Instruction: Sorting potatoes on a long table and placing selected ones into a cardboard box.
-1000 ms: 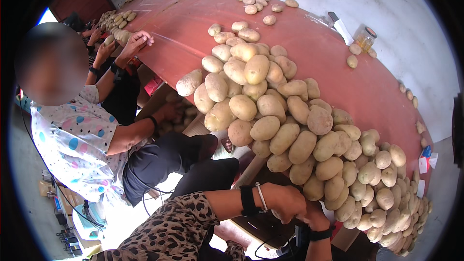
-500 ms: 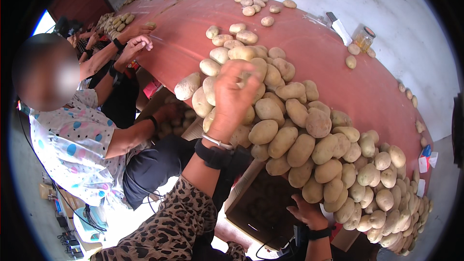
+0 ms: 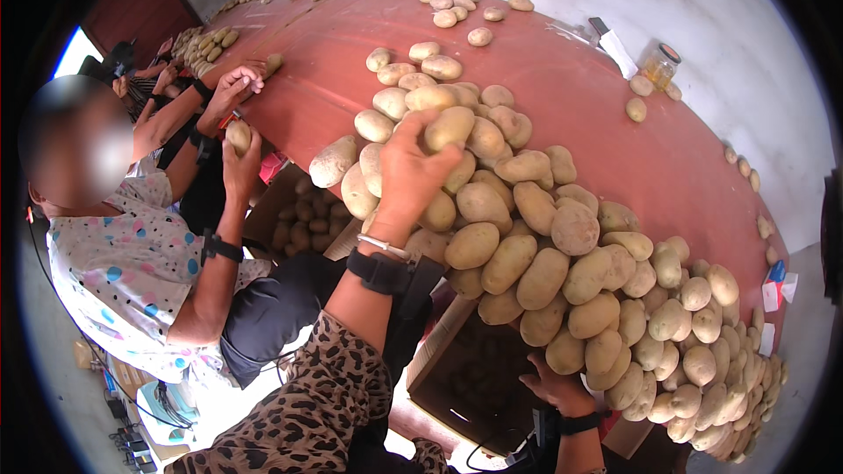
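Note:
My left hand (image 3: pixel 413 167) is closed around a yellowish potato (image 3: pixel 450 129) at the left part of a large potato heap (image 3: pixel 544 276) on the red table. Its thumb and fingers wrap the potato's sides, close above other potatoes. Lower down, my right hand (image 3: pixel 562 386) is beside the heap's near edge, over the right side of an open cardboard box (image 3: pixel 439 347). Its thumb stands apart from the fingers and I see nothing in it; the fingertips are partly in shadow. Potatoes lie dimly inside that box.
A co-worker on the left holds a potato (image 3: pixel 237 137) above another box of potatoes (image 3: pixel 303 219). Along the wall on the red table (image 3: pixel 325 61) are scattered potatoes (image 3: pixel 452 2), a glass jar (image 3: pixel 660 68), and a small red, blue and white packet (image 3: pixel 774 285).
My left hand, blurred and raised over the heap before, now grips a potato. My right hand stays in place. The co-worker's near hand has come up from the box with a potato.

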A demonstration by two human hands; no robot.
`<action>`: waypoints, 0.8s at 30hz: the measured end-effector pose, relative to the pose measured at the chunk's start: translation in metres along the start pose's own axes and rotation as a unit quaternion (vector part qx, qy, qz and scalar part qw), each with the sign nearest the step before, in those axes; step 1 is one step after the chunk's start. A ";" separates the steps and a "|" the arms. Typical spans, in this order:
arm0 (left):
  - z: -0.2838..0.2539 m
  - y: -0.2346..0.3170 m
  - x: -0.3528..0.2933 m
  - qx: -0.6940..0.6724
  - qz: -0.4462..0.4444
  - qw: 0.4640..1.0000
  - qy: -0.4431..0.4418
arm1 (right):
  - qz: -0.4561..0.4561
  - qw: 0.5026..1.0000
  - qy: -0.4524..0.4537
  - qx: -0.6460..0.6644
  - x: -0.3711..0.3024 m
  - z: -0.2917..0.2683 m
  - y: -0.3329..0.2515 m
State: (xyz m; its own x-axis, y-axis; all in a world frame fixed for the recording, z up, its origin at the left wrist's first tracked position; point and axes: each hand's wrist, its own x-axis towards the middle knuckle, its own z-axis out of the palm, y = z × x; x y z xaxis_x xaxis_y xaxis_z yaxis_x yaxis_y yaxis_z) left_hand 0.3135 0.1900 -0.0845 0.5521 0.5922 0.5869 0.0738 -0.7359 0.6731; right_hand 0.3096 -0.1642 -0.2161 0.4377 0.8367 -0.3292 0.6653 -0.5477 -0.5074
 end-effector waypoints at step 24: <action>0.005 0.093 -0.079 -0.271 0.082 0.676 -0.681 | 0.015 1.000 -0.014 -0.020 -0.007 -0.020 -0.024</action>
State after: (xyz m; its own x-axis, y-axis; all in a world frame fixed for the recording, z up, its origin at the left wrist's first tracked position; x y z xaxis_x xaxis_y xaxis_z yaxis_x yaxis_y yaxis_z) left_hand 0.2809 0.0730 -0.0705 0.7956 -0.6048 -0.0353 -0.1922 -0.3073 0.9320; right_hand 0.3027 -0.1565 -0.1854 0.4409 0.8192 -0.3668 0.6755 -0.5720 -0.4653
